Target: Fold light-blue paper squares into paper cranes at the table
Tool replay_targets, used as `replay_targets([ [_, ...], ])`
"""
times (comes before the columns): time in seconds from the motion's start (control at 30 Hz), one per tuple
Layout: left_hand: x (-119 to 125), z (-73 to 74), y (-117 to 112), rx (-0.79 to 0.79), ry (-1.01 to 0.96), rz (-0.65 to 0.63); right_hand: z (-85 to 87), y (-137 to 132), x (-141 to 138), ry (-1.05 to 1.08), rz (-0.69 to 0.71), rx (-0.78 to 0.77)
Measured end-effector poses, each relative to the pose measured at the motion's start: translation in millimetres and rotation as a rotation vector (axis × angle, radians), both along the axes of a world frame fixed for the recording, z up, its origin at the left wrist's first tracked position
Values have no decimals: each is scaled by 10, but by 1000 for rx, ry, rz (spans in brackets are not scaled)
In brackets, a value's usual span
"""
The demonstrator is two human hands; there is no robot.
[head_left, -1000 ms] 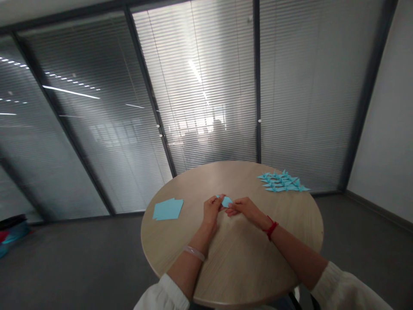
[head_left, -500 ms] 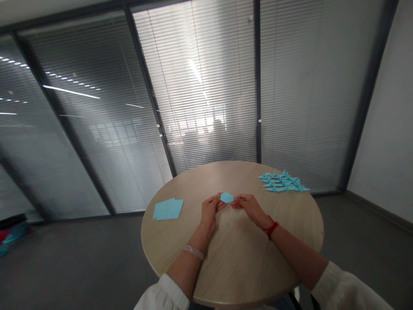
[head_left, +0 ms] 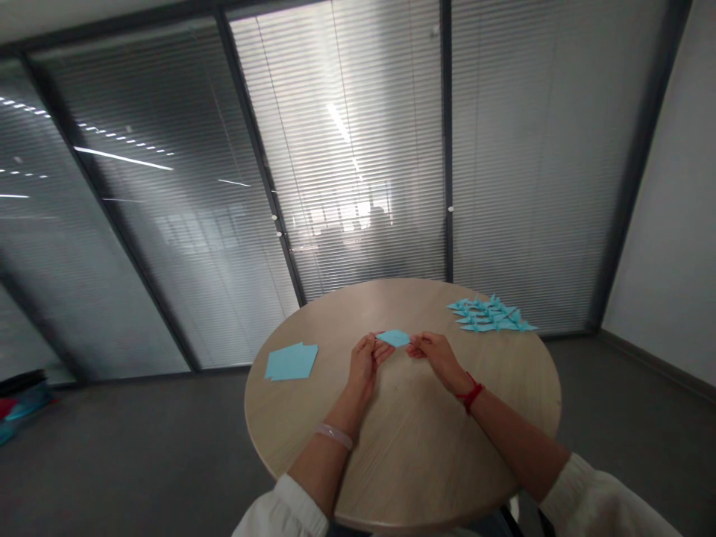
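A small folded piece of light blue paper [head_left: 394, 338] is stretched between my two hands above the middle of the round table. My left hand [head_left: 368, 359] pinches its left corner between thumb and fingers, the other fingers curled beneath. At the opposite corner, my right hand [head_left: 433, 352] grips the paper with closed fingertips. The paper looks like a flattened, pointed shape; its exact folds are too small to make out. To the left of my hands lie a few flat blue paper sheets [head_left: 291, 362], overlapping.
Several folded blue paper cranes [head_left: 492, 315] stand grouped in rows at the table's far right. The round wooden table [head_left: 414, 462] has its near edge close to my body. Behind it rises a glass partition with blinds [head_left: 363, 149]. Dark floor surrounds the table.
The blue paper between my hands now appears wider and flatter, with its corners drawn out sideways. My hands have shifted only slightly; the sheets and cranes are unmoved.
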State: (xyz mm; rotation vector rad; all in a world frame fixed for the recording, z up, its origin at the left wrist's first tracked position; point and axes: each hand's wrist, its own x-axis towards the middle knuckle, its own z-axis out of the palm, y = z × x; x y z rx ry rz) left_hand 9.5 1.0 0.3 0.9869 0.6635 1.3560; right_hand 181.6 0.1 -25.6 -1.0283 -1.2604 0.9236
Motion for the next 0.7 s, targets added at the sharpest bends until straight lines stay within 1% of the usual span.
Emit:
replay_targets([
  [0.1,-14,11,16,-49,-13,49,-19,25,21,-63,-32,20],
  [0.23,7,12,21,-113,30,8,-23,8,0,-137,11,60],
  [0.4,27,-4,8,-73,158,-6,27,-67,-33,-257,6,92],
  [0.6,-8,-38,20,-57,246,8,75,-123,-50,-434,-102,142],
  [0.7,-19,-38,28,-76,271,12,78,-132,-59,-467,-128,167],
])
